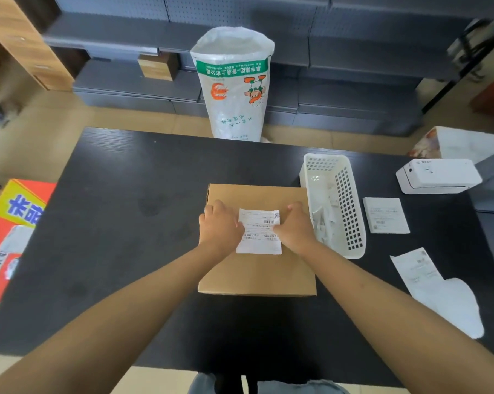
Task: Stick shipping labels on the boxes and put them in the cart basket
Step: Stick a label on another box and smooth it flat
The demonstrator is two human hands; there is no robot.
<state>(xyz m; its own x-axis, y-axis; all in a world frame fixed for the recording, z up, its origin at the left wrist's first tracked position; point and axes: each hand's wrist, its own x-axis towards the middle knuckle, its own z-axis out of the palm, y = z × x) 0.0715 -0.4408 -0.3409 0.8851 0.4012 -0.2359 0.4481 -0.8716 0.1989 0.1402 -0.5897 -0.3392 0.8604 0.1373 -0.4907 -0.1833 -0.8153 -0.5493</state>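
The left hand (218, 226) is lying palm down on the cardboard box (257, 268), its fingers bent and its thumb side touching the left edge of the shipping label (259, 232). The right hand (294, 227) is pressing the label's right edge the same way, fingers curled downward; neither is gripping anything. The box is sitting mid-table (120, 223), touching the white perforated basket (343, 200) on its right.
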